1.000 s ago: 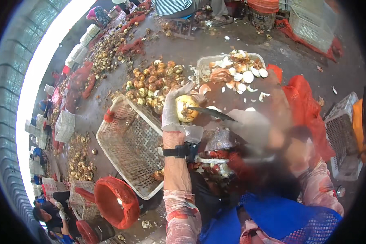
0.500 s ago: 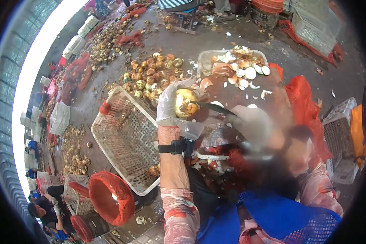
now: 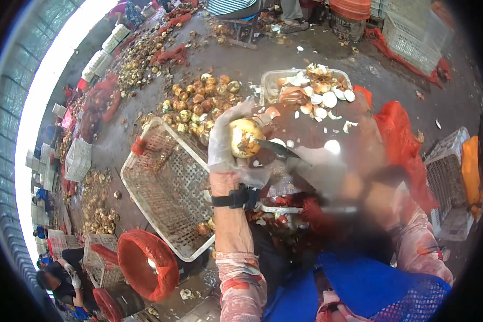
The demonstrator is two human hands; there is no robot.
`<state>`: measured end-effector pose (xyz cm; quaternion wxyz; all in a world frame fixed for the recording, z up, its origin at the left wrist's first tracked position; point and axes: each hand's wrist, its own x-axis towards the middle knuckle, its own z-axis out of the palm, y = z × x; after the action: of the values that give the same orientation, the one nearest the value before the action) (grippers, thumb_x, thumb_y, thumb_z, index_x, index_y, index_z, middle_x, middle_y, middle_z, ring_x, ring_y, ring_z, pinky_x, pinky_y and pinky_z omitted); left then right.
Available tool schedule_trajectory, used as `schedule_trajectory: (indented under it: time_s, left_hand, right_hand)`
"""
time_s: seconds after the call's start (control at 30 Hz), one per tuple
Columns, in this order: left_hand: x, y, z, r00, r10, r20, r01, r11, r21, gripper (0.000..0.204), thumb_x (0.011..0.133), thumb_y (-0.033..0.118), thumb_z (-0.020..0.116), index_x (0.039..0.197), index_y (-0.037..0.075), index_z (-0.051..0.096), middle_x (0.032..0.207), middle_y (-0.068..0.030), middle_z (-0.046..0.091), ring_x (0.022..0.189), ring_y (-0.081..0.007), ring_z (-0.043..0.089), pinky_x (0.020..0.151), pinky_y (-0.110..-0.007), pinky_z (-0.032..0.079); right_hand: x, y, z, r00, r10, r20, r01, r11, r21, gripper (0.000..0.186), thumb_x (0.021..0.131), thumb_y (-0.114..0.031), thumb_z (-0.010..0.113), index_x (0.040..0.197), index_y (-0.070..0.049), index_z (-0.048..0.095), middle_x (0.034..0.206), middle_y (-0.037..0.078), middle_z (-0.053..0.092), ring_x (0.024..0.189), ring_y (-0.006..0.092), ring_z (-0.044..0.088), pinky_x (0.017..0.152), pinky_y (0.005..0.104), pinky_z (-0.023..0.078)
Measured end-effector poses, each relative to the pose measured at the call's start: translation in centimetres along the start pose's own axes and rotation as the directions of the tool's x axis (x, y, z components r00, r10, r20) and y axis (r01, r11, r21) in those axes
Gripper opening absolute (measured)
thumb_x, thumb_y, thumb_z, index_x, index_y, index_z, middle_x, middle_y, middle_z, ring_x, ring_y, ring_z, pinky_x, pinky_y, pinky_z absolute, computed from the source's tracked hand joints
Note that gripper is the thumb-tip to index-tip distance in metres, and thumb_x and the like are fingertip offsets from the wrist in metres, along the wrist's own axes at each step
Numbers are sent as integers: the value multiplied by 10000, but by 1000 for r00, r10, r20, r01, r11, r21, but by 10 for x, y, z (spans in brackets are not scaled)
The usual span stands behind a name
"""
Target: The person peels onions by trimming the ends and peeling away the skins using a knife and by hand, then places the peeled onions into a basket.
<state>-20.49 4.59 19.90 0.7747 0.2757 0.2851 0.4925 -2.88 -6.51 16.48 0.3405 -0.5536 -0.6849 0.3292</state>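
Wrapped in a pale glove, my left hand (image 3: 221, 137) closes around a yellow onion (image 3: 246, 135), held up above the near-left edge of a brown board. The gloved right hand (image 3: 324, 166), smeared by motion, grips a dark-bladed knife (image 3: 278, 148). The blade's tip is at the onion's right side, by a brownish root patch; whether it cuts in, I cannot tell. White onion pieces and scraps of peel lie on the board (image 3: 354, 145) beyond the knife.
A plastic tray (image 3: 264, 91) of peeled onions and skins stands at the board's far end. Left of me sits a large plastic crate (image 3: 139, 185), with a pile of unpeeled onions (image 3: 198, 102) beyond it. Red mesh (image 3: 400, 139) hangs at the right. A red-rimmed basket (image 3: 169, 263) stands lower left.
The onion has turned slightly in my left hand, showing more pale surface. My right hand and the knife have shifted a little left and down. Another white piece shows on the board.
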Motion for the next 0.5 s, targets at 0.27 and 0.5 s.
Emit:
schedule_trajectory:
  time_s: [0.27, 0.5]
  left_hand:
    - [-5, -11, -27, 965, 112, 238, -106, 994, -38, 627, 899, 556, 582, 1202, 7, 573, 975, -109, 649, 777, -221, 683, 491, -270, 539]
    - [-8, -22, 9, 964, 262, -52, -268, 941, -205, 766, 865, 642, 563, 1365, 70, 462, 1110, -113, 611, 933, -198, 619, 747, -319, 563]
  right_hand:
    - [9, 7, 8, 957, -280, 79, 286, 954, -88, 152, 877, -161, 550, 961, -43, 596, 783, 127, 583, 687, 295, 647, 550, 350, 528]
    - [25, 17, 13, 972, -233, -3, 233, 972, 15, 245, 892, -137, 529, 1091, -35, 629, 884, 135, 627, 709, 249, 654, 574, 334, 530]
